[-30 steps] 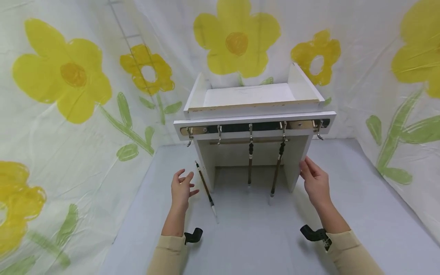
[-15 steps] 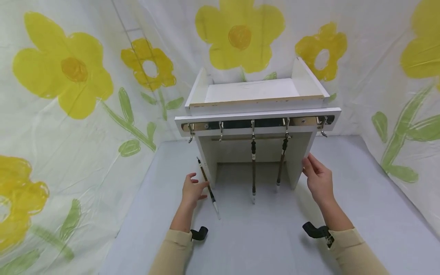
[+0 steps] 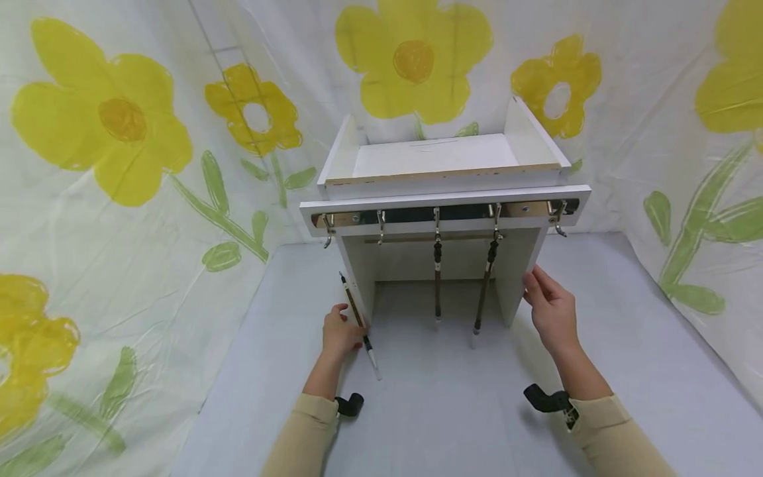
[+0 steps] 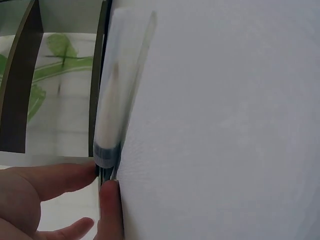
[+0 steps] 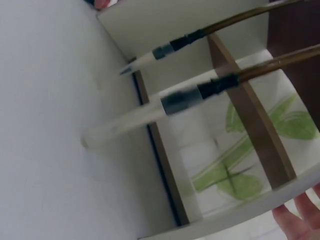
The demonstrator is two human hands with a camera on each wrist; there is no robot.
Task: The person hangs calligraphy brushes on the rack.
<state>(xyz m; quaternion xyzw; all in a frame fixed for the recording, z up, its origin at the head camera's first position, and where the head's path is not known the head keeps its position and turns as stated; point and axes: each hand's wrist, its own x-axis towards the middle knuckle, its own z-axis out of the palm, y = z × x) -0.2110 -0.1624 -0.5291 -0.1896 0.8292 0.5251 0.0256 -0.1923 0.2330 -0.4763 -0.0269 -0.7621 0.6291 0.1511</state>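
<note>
- Head view: left hand (image 3: 340, 333) down on the grey table (image 3: 441, 411), fingers pinched round the brush (image 3: 358, 322) that leans against the left side panel of the white rack (image 3: 441, 199).
- Left wrist view: same pinch up close, thumb and fingertips (image 4: 109, 200) on the shaft just below the grey ferrule, pale cap lying against the cloth (blurred, so depth of grip hard to judge).
- Right hand (image 3: 551, 310) resting on the rack's right side panel, fingers nearly straight, holding nothing, seemingly just steadying.
- Two hanging brushes (image 3: 437, 281) dangling from the hook rail (image 3: 441, 215), tips (image 5: 127, 67) just above the table, close together in the right wrist view.
- Risk one: thin round shaft, light pinch; could roll out of the fingers and clatter down if lifted too fast.
- Risk two: swinging the long brush upward near the rail could knock a hanging brush off its hook (loops look small).
- Risk three: leaning too hard on the panel could shift the rack and set both hanging brushes swaying.
- Risk four: empty hooks (image 3: 381, 225) narrow; loop on the held brush not visible, so easy to miss.
</note>
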